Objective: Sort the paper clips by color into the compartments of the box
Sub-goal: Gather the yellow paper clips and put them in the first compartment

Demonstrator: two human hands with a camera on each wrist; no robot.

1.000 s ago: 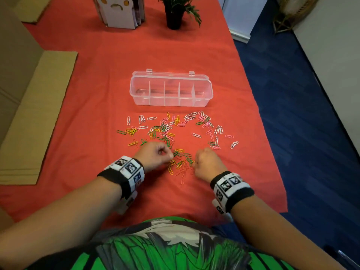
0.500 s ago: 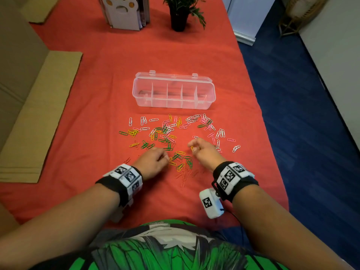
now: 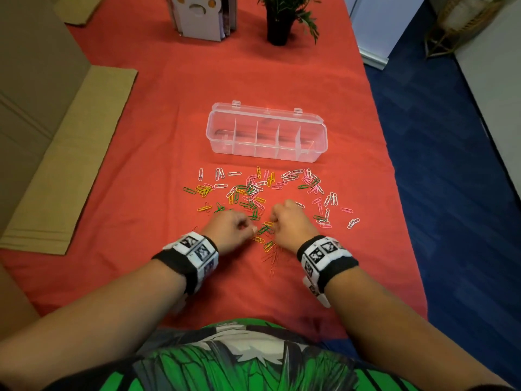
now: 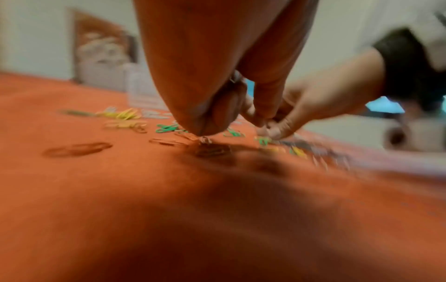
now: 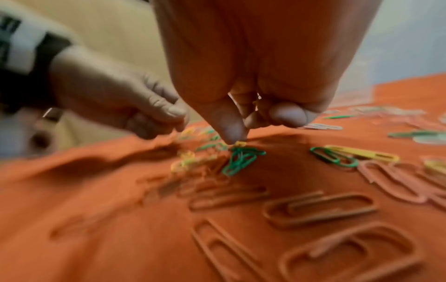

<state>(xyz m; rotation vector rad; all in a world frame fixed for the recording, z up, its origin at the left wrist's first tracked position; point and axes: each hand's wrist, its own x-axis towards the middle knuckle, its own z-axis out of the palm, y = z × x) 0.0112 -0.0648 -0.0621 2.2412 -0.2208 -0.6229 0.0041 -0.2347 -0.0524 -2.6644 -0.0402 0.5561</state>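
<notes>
Loose paper clips in white, pink, yellow, green and orange lie scattered on the red cloth in front of the clear compartment box, whose lid is open. Both hands work at the near edge of the pile, close together. My left hand has its fingers curled into the palm, and small clips stick out of the fist. My right hand pinches a yellow clip between thumb and fingertip, just above a bunch of green clips. Orange clips lie nearest to me.
Flat cardboard lies along the left of the table. A potted plant and a white holder stand at the far end. The table's right edge drops to blue carpet.
My right hand reached forward into the pile, then drew back toward the left hand. The two hands now sit closer together over the near clips.
</notes>
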